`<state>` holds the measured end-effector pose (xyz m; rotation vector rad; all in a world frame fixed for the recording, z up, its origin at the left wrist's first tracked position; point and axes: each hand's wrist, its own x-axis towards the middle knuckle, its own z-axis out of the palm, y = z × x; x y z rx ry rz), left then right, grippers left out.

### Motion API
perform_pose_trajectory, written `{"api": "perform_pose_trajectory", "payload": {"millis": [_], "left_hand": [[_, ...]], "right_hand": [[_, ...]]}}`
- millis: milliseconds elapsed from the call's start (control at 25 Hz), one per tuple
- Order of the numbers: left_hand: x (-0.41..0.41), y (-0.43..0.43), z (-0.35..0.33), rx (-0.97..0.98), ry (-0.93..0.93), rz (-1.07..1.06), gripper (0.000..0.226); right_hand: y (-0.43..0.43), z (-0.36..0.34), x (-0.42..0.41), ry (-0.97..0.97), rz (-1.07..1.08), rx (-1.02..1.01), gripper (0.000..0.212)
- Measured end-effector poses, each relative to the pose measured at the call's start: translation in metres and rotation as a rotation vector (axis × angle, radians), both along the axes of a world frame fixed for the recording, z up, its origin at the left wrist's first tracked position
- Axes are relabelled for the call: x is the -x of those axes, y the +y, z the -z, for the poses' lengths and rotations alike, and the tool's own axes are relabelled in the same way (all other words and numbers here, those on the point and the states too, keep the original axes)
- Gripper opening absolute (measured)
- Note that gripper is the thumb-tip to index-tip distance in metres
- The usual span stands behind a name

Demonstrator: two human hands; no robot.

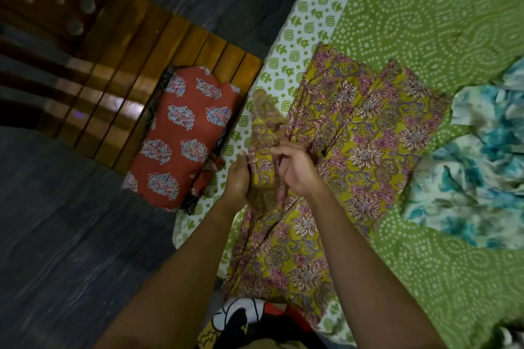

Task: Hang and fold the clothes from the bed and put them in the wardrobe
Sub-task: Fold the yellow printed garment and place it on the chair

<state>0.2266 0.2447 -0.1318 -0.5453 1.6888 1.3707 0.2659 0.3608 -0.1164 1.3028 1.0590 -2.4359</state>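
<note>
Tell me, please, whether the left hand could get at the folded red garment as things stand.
Likely yes, once freed: the left hand grips the yellow floral garment now, along with the right hand. The red garment lies close beside it, with nothing between them.

A mustard-yellow garment (354,133) bears pink and cream flowers. A rust-red cloth (184,133) carries pale blue paisley motifs. The green bedsheet (425,22) is dotted white, its border white with green symbols. A white garment (482,167) is blotched turquoise.
</note>
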Motion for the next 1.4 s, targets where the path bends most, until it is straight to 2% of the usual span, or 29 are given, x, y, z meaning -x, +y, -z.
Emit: {"api": "perform_pose_trajectory", "payload": {"millis": [80,160,240,280,320,400,440,480,560,600,680,760,800,880,960,1040,1120,1200,1280,1320,1400], "left_hand": [[0.004,0.006,0.001,-0.107,-0.222,-0.122,0.050],[0.010,0.004,0.002,-0.284,-0.399,-0.235,0.054],[0.016,0.001,-0.002,-0.403,-0.478,-0.258,0.051],[0.016,-0.001,-0.007,-0.409,-0.474,-0.246,0.049],[0.017,-0.002,-0.010,-0.402,-0.444,-0.224,0.045],[0.018,-0.001,-0.013,-0.348,-0.310,-0.242,0.041],[0.016,-0.002,-0.012,-0.279,-0.210,-0.264,0.047],[0.013,-0.003,-0.018,-0.213,-0.093,-0.239,0.057],[0.005,0.000,-0.033,-0.100,0.168,-0.046,0.069],[-0.002,0.000,-0.040,-0.057,0.357,0.105,0.065],[-0.017,-0.001,-0.045,0.048,0.760,0.445,0.042],[-0.039,-0.003,-0.045,0.115,1.020,0.788,0.029],[-0.050,-0.003,-0.040,0.098,1.090,0.930,0.031],[-0.079,-0.005,-0.036,-0.039,1.137,1.135,0.043],[-0.105,-0.012,-0.030,-0.146,1.137,1.270,0.050],[-0.126,-0.022,-0.019,-0.155,1.124,1.404,0.055],[-0.143,-0.029,-0.012,-0.082,1.036,1.521,0.057],[-0.154,-0.036,-0.009,-0.008,0.964,1.601,0.057],[-0.164,-0.041,-0.009,0.042,0.962,1.664,0.056],[-0.168,-0.043,-0.008,0.041,0.981,1.682,0.054],[-0.174,-0.047,-0.006,0.004,0.967,1.740,0.053]], "right_hand": [[0.000,-0.008,-0.007,0.040,0.089,0.138,0.015],[0.000,-0.015,-0.009,0.084,0.127,0.139,0.017],[-0.003,-0.018,-0.009,0.073,0.137,0.072,0.011],[-0.005,-0.016,-0.010,0.041,0.112,-0.022,0.007],[-0.006,-0.010,-0.011,-0.032,0.070,-0.217,0.002],[-0.009,0.001,-0.013,-0.216,0.007,-0.679,0.012],[-0.009,0.002,-0.015,-0.290,0.067,-0.813,0.013],[-0.010,0.000,-0.017,-0.324,0.162,-0.866,0.012],[-0.011,-0.008,-0.024,-0.336,0.315,-0.798,0.011],[-0.012,-0.014,-0.029,-0.311,0.367,-0.699,0.013],[-0.018,-0.020,-0.044,-0.197,0.457,-0.451,0.012],[-0.021,-0.026,-0.064,-0.113,0.528,-0.246,0.028],[-0.022,-0.027,-0.074,-0.071,0.554,-0.161,0.038],[-0.021,-0.019,-0.105,0.031,0.646,-0.017,0.054],[-0.022,-0.009,-0.140,0.041,0.753,0.095,0.064],[-0.027,0.002,-0.177,-0.026,0.790,0.122,0.075],[-0.036,0.008,-0.209,-0.095,0.741,0.124,0.079],[-0.047,0.009,-0.226,-0.230,0.642,0.060,0.089],[-0.058,0.012,-0.235,-0.322,0.534,-0.067,0.115],[-0.061,0.011,-0.236,-0.338,0.493,-0.134,0.120],[-0.067,0.011,-0.232,-0.372,0.439,-0.255,0.113]]}}
